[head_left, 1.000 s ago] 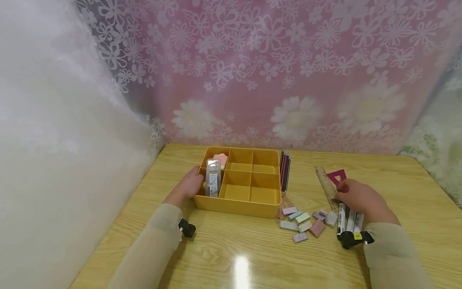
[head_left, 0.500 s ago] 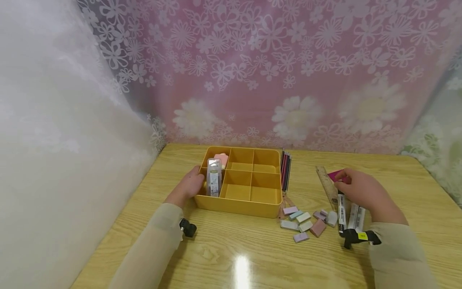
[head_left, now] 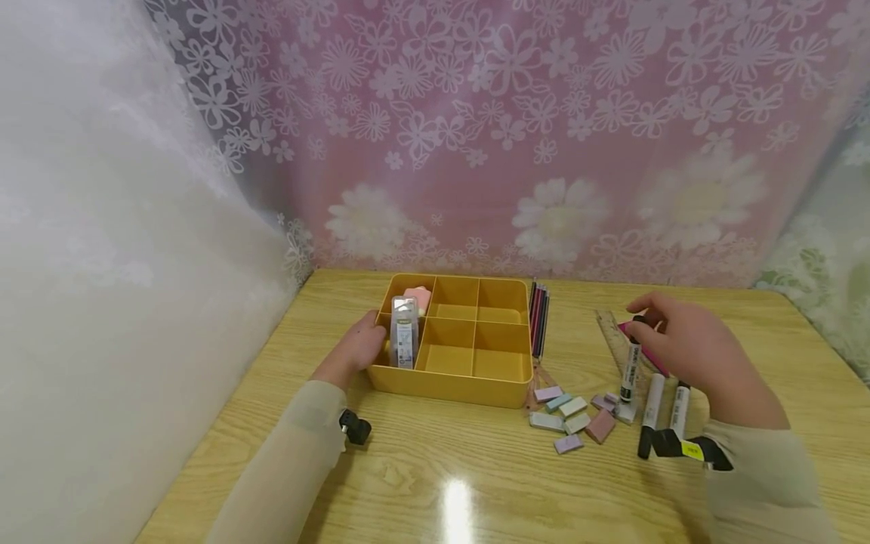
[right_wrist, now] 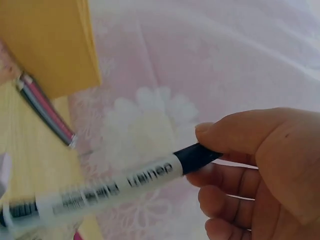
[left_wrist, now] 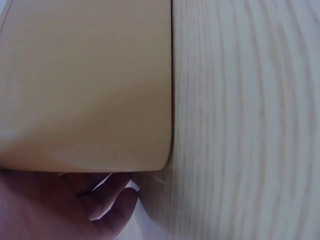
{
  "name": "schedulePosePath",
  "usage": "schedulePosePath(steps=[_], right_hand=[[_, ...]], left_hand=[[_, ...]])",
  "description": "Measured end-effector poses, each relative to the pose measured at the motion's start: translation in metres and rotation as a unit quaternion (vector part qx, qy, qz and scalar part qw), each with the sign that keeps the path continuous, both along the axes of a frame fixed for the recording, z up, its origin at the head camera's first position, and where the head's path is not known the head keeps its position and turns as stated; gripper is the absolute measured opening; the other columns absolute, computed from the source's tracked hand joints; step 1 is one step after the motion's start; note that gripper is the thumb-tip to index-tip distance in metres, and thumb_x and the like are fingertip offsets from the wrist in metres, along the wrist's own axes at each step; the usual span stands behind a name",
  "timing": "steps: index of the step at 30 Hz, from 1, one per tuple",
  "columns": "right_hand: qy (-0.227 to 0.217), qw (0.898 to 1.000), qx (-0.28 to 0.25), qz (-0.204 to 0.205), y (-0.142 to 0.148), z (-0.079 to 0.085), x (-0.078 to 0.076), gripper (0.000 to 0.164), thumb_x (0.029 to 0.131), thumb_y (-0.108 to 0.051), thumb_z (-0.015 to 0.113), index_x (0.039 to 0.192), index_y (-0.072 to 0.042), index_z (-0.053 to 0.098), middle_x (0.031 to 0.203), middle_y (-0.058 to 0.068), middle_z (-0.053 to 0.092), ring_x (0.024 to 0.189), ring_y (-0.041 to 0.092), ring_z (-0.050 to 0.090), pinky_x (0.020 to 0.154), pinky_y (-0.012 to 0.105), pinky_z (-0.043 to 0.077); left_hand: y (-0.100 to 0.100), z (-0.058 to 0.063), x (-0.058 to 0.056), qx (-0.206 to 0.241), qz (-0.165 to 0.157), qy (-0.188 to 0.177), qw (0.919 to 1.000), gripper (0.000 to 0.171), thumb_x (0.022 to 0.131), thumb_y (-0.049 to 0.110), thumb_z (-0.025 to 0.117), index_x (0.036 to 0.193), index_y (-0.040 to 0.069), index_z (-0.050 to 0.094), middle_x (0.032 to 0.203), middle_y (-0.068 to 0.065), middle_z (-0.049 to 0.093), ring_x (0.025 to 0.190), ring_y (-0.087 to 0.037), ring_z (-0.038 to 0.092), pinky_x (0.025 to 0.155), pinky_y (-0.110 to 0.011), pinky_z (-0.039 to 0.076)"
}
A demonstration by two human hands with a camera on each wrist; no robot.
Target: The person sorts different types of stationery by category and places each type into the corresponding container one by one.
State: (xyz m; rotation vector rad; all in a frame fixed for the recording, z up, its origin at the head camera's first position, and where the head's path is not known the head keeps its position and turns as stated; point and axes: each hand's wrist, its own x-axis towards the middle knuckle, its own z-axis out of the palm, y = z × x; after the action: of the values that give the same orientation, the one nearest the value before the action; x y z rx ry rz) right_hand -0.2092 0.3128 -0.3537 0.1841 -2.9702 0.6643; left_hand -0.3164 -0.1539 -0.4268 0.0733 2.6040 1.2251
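Note:
My left hand holds the left wall of a yellow divided storage box; in the left wrist view, its bent fingers lie along the outside of the box. My right hand pinches a white marker by its black cap between thumb and fingers, the barrel slanting down above the table. In the right wrist view the marker is slightly blurred. Below that hand lie a second marker and a third marker. A magenta set square is partly hidden by the hand.
Inside the box are a clear plastic case and a pink item. Several pencils lie along its right side. Several pastel erasers are scattered in front, near a clear ruler. A floral curtain hangs behind.
My right hand has left the set square area with a marker, lifting it off the table and tilting it. The other markers have shifted apart. My left hand stays on the box.

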Motion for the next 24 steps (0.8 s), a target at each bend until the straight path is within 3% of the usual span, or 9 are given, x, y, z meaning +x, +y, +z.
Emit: schedulePosePath(steps=[6, 12, 24], right_hand=[[0.065, 0.998, -0.016, 0.016, -0.017, 0.012, 0.01, 0.039, 0.102, -0.041, 0.059, 0.128, -0.012, 0.063, 0.104, 0.006, 0.069, 0.083, 0.023, 0.063, 0.063, 0.041, 0.05], [0.138, 0.987, -0.058, 0.06, -0.046, 0.019, 0.013, 0.024, 0.1, -0.026, 0.065, 0.12, -0.013, 0.068, 0.093, -0.001, 0.068, 0.075, 0.017, 0.06, 0.061, 0.034, 0.048], [0.163, 0.968, -0.132, 0.137, -0.117, 0.038, 0.0, 0.017, 0.101, -0.023, 0.064, 0.116, -0.016, 0.068, 0.09, -0.005, 0.064, 0.068, 0.015, 0.053, 0.06, 0.032, 0.046]], left_hand=[[0.0, -0.001, -0.003, -0.006, -0.001, 0.002, 1.0, 0.057, 0.104, 0.025, 0.029, 0.157, 0.004, 0.027, 0.157, -0.018, 0.037, 0.144, -0.036, 0.033, 0.118, -0.055, 0.023], [0.001, -0.002, -0.005, 0.0, 0.002, -0.001, 1.0, 0.057, 0.103, 0.025, 0.031, 0.157, 0.006, 0.028, 0.157, -0.017, 0.037, 0.144, -0.035, 0.034, 0.118, -0.055, 0.023], [0.0, -0.002, -0.003, -0.004, 0.004, -0.007, 1.0, 0.056, 0.104, 0.024, 0.031, 0.157, 0.006, 0.028, 0.157, -0.016, 0.037, 0.144, -0.035, 0.034, 0.118, -0.056, 0.022]])
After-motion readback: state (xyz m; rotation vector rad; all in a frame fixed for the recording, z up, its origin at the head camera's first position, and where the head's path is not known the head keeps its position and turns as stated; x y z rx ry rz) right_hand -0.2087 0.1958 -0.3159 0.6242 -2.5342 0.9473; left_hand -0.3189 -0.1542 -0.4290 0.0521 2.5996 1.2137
